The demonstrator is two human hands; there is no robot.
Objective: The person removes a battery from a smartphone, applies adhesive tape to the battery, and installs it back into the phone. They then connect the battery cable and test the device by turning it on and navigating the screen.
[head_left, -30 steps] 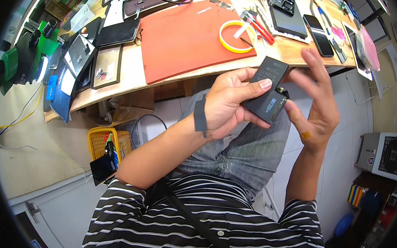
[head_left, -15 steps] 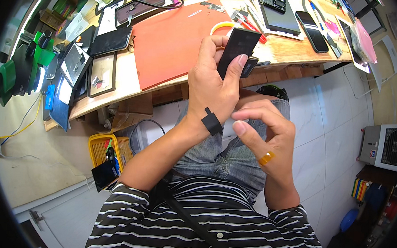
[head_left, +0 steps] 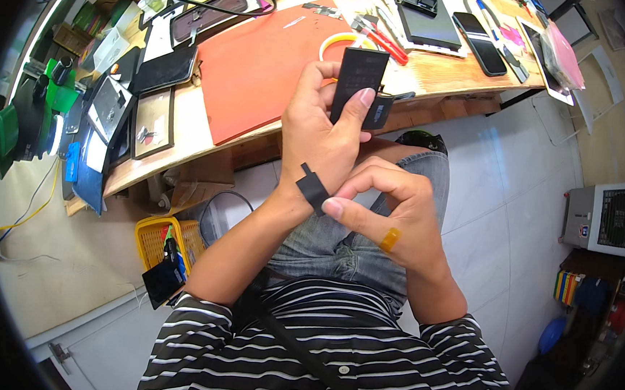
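Note:
My left hand (head_left: 315,137) grips a flat black phone battery (head_left: 357,78) upright over the bench's front edge, thumb across its face. A smaller black piece (head_left: 378,113) with pale print sticks out at the battery's lower right; how it is attached is hidden. On my left wrist lies a black adhesive sticker (head_left: 313,189) with a narrow tab. The thumb and forefinger of my right hand (head_left: 405,212) pinch the sticker's right edge. A strip of amber tape (head_left: 390,239) is stuck at the base of my right thumb.
An orange mat (head_left: 252,68) covers the bench middle. A tape roll (head_left: 330,44) and red-handled tool (head_left: 388,44) lie behind the battery. A black phone (head_left: 480,45) rests at right; phone parts crowd the left. Below stands a yellow basket (head_left: 151,242).
My right hand has moved left and closed its thumb and forefinger on the sticker's edge. My left hand, still holding the battery, has shifted slightly left and down in view.

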